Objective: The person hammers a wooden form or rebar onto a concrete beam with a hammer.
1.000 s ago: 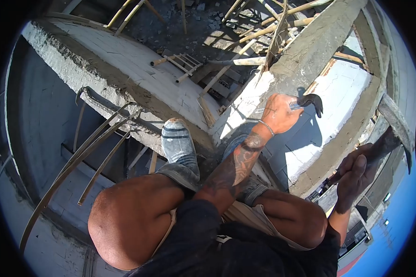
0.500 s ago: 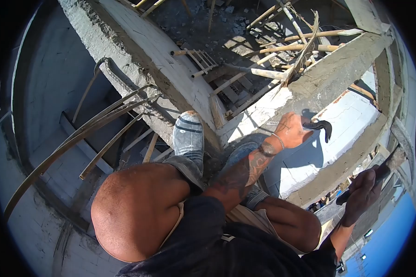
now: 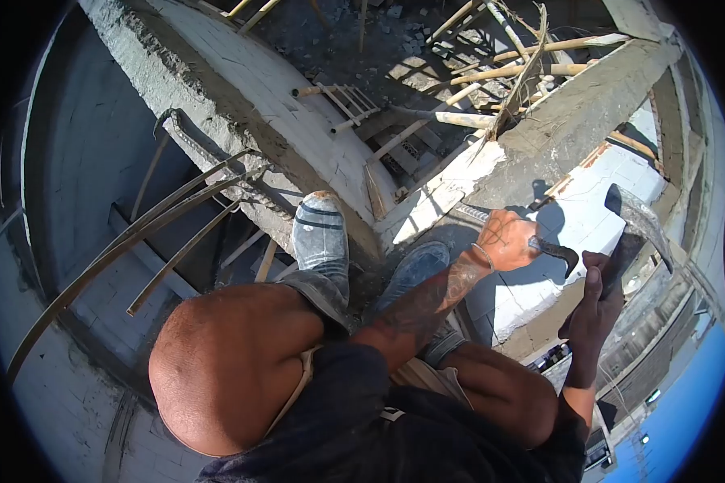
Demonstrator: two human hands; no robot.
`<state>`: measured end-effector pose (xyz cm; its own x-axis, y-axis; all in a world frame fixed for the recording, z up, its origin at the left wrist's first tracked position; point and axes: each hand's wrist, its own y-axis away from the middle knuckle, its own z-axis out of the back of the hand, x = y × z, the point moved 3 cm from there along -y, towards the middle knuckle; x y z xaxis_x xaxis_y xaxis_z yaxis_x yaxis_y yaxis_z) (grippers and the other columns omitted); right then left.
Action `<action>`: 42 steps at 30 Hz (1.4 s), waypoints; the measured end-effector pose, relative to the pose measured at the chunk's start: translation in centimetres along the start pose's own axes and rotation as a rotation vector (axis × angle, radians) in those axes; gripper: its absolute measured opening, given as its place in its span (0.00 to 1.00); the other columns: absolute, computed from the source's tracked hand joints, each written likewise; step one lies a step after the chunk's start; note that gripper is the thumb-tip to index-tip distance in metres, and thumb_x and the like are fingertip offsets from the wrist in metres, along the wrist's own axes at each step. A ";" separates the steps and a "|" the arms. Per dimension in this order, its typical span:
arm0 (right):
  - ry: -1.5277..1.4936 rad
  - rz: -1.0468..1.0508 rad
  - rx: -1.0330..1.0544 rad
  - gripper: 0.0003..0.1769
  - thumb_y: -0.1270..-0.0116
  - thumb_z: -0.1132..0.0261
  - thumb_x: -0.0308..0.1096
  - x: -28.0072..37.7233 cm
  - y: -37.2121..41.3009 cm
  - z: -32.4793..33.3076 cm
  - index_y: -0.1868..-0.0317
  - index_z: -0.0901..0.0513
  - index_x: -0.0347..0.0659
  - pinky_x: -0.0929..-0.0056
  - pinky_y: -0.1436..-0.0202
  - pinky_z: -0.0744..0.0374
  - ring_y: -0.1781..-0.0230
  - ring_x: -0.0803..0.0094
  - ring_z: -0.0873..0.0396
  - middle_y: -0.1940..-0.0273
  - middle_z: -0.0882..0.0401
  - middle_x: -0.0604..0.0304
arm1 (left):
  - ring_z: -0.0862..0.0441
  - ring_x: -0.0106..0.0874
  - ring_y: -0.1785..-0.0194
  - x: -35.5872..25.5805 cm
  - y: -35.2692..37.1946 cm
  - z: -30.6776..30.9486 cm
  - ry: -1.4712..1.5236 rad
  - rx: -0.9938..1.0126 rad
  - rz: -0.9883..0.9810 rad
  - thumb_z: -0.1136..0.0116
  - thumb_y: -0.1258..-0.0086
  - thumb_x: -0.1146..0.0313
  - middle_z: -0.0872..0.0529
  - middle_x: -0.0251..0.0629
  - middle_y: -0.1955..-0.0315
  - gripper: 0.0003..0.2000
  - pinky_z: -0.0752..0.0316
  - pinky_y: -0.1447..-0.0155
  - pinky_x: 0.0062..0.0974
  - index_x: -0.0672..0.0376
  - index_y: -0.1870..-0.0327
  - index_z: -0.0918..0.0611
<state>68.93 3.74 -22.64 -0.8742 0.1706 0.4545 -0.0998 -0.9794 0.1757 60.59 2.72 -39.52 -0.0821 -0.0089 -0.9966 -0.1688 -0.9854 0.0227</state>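
Note:
My left hand (image 3: 507, 240), at the end of a tattooed forearm, is closed around a metal bar. The bar's ribbed part (image 3: 471, 212) shows on one side of the fist and its dark hooked end (image 3: 570, 256) on the other. Beneath and beside this hand is the rough corner of a concrete wall top (image 3: 491, 181). To the right, my right hand (image 3: 594, 302) grips a hammer by its dark handle. The hammer's long curved head (image 3: 638, 217) is above the hand, apart from the bar.
My shoes (image 3: 321, 233) are near the wall corner. Bent rebar (image 3: 169, 211) juts out on the left, and a rough concrete beam (image 3: 193, 101) runs to the upper left. Beyond the corner are bamboo poles (image 3: 532, 70) and a ladder (image 3: 346, 101), lower down. White blockwork (image 3: 532, 298) lies right.
My right hand and the hammer have moved left and closer to the bar, and the hammer's head has turned upward. The view has shifted slightly, with my left hand still on the bar.

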 end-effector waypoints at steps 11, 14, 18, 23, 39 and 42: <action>-0.186 -0.349 -0.052 0.11 0.38 0.44 0.31 -10.3 4.4 -2.1 0.61 0.29 0.30 0.75 0.69 0.27 0.76 0.74 0.25 0.76 0.25 0.57 | 0.21 0.40 0.72 0.6 1.7 -4.7 -0.170 0.181 -0.015 0.43 0.56 0.63 0.19 0.40 0.78 0.10 0.29 0.65 0.35 0.56 0.74 0.20; -0.337 -0.393 -0.125 0.11 0.38 0.45 0.30 -14.5 6.2 -2.9 0.60 0.30 0.29 0.75 0.68 0.28 0.77 0.74 0.28 0.77 0.26 0.58 | 0.20 0.40 0.72 0.9 2.2 -6.3 -0.241 0.224 -0.052 0.45 0.55 0.65 0.19 0.42 0.78 0.08 0.28 0.66 0.35 0.57 0.75 0.21; -0.382 -0.323 -0.087 0.12 0.38 0.44 0.34 -15.1 6.0 -2.6 0.64 0.31 0.32 0.76 0.69 0.29 0.77 0.73 0.29 0.78 0.29 0.59 | 0.20 0.40 0.72 1.2 2.6 -7.3 -0.297 0.303 -0.010 0.45 0.54 0.65 0.19 0.42 0.79 0.08 0.27 0.66 0.34 0.57 0.75 0.20; -0.365 -0.184 0.155 0.18 0.41 0.37 0.43 -2.5 -1.1 -2.2 0.69 0.33 0.37 0.83 0.79 0.35 0.83 0.80 0.33 0.83 0.32 0.64 | 0.23 0.46 0.76 -0.9 0.0 -0.5 -0.064 -0.034 0.015 0.42 0.52 0.65 0.21 0.45 0.82 0.08 0.29 0.69 0.38 0.60 0.78 0.21; -0.225 -0.048 0.224 0.08 0.40 0.45 0.27 -3.2 -2.7 -5.5 0.65 0.35 0.34 0.81 0.81 0.34 0.86 0.79 0.34 0.84 0.33 0.64 | 0.22 0.44 0.66 2.3 1.3 -0.8 -0.032 0.009 0.051 0.42 0.51 0.63 0.19 0.43 0.75 0.12 0.28 0.61 0.37 0.58 0.67 0.21; -0.495 -0.153 0.219 0.10 0.41 0.42 0.28 -3.5 -1.4 -5.7 0.63 0.35 0.34 0.82 0.81 0.33 0.84 0.79 0.33 0.81 0.33 0.63 | 0.22 0.43 0.74 2.2 1.1 -0.1 -0.096 -0.122 -0.011 0.40 0.54 0.64 0.21 0.43 0.81 0.08 0.28 0.69 0.36 0.57 0.75 0.22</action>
<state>69.43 3.94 -29.45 -0.5248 0.3909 0.7562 -0.0608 -0.9033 0.4248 60.35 1.59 -41.66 -0.1756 0.0131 -0.9844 -0.0502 -0.9987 -0.0043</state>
